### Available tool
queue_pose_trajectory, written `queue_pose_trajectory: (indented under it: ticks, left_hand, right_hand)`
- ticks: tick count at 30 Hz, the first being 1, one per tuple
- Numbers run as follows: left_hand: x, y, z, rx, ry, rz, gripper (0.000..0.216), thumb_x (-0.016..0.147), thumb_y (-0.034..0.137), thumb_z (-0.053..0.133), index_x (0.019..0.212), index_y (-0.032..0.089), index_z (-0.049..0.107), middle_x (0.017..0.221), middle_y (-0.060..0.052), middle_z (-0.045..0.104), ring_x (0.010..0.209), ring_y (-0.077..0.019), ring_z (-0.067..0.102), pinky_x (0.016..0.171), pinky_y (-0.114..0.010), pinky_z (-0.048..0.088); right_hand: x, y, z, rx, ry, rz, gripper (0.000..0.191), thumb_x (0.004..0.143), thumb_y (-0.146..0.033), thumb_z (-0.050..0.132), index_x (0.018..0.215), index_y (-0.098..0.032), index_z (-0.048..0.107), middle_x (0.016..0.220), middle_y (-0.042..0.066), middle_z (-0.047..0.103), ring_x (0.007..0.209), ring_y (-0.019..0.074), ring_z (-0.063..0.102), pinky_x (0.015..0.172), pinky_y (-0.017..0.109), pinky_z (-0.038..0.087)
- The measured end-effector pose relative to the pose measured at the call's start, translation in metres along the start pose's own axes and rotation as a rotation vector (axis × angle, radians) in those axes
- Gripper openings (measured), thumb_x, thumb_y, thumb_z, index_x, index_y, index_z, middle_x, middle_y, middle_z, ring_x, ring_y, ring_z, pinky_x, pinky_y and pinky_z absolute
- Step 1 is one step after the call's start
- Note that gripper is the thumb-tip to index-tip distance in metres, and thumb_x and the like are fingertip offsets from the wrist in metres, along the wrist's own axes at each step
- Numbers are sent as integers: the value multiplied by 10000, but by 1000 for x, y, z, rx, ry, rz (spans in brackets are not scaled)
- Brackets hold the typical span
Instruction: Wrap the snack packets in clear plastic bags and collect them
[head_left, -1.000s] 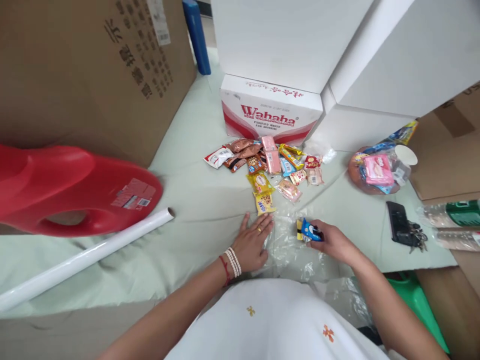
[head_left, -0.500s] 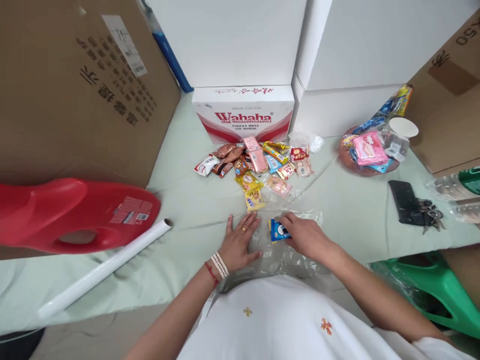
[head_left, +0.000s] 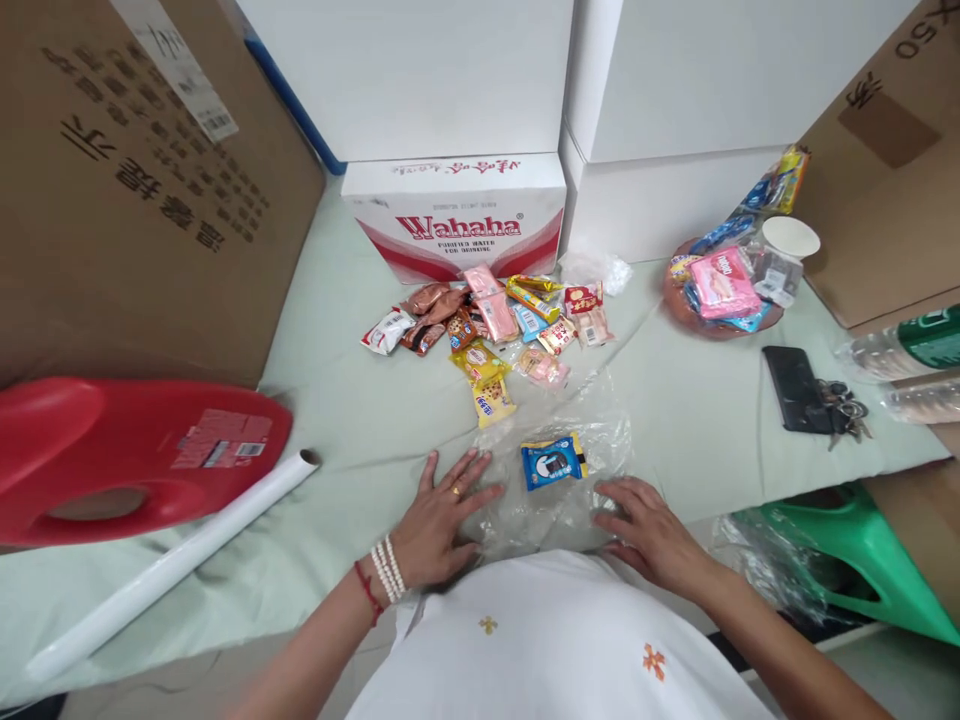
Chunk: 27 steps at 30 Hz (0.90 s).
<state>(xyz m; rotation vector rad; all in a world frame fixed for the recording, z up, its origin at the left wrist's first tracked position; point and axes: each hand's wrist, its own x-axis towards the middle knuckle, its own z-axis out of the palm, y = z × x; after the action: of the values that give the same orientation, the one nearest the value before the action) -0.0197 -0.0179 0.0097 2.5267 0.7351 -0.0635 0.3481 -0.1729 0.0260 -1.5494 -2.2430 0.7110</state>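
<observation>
Pressing open left hand (head_left: pixel 439 520) and open right hand (head_left: pixel 649 530) flat on clear plastic sheet (head_left: pixel 609 440), flanking blue cookie packet (head_left: pixel 553 461)

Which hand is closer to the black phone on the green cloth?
Right. The right hand rests on the plastic sheet, below-left of the phone; the left hand lies further left, beyond the blue packet.
</observation>
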Motion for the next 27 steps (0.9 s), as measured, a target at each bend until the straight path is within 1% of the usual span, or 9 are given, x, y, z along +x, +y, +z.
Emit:
queue_pose_trajectory:
  ticks: [3,6,9,13,16,20,22,25,27]
  left_hand:
    - [8,-2,6,38,93,-39,593,880,571,661,1428,355,591,1636,-104,448,1532,-398,332,1206,-737,-36]
    - [20,0,8,40,246,-115,327,984,487,551,1235,366,721,1493,-46,619,1440,-329,464,1212,-667,116]
    - [33,6,7,-9,392,-212,330,1024,400,473,980,315,789,1280,-28,747,1302,-285,559,1144,-580,282]
    - [49,18,4,-44,526,-367,409,1021,363,453,792,244,770,1037,-61,786,1131,-290,596,1010,-530,368]
    - [60,25,3,0,559,-557,402,997,375,491,722,221,741,948,-86,755,1037,-307,583,913,-505,391]
    - [67,26,5,20,580,-773,228,922,334,563,823,208,726,1019,-117,705,1033,-339,549,859,-488,417]
    - [66,25,7,6,642,-804,178,860,271,579,949,185,707,1073,-140,674,1051,-346,549,873,-493,437]
    - [65,24,8,-27,778,-656,419,789,232,586,1197,149,625,1232,-172,627,1183,-356,535,1000,-527,429]
    - [66,25,9,-40,823,-509,577,798,280,607,1352,138,529,1358,-190,583,1310,-364,493,1111,-547,364]
  right_hand:
    - [10,3,-6,160,-6,-36,149,1009,-261,579,1023,-243,726,1281,111,676,1219,268,601,1070,498,483]
    - [28,7,-35,326,-13,1,248,1063,-311,476,1001,-229,702,1116,99,713,1066,214,649,946,381,529]
    - [52,16,-61,368,-24,118,334,1077,-411,433,938,-212,662,930,65,695,890,183,645,822,312,512]
    - [88,33,-75,252,-140,282,430,1054,-468,408,767,-198,581,707,13,591,675,157,542,645,260,409]
    - [114,39,-82,-9,-306,394,359,1017,-391,474,737,-202,594,672,19,588,620,163,508,597,267,324]
    - [152,31,-82,-272,-156,337,228,985,-340,562,1088,-192,703,990,122,711,923,261,622,757,308,425]
    - [173,28,-74,-247,-76,183,478,933,-347,661,1372,-166,607,1247,167,676,1184,316,566,945,363,445]
    - [204,28,-58,-143,-97,76,813,809,-380,813,1517,-151,486,1428,180,593,1354,351,465,1075,419,403]
    - [218,29,-52,-123,-133,121,691,791,-332,825,1413,-138,592,1307,172,666,1278,344,527,1012,392,429]
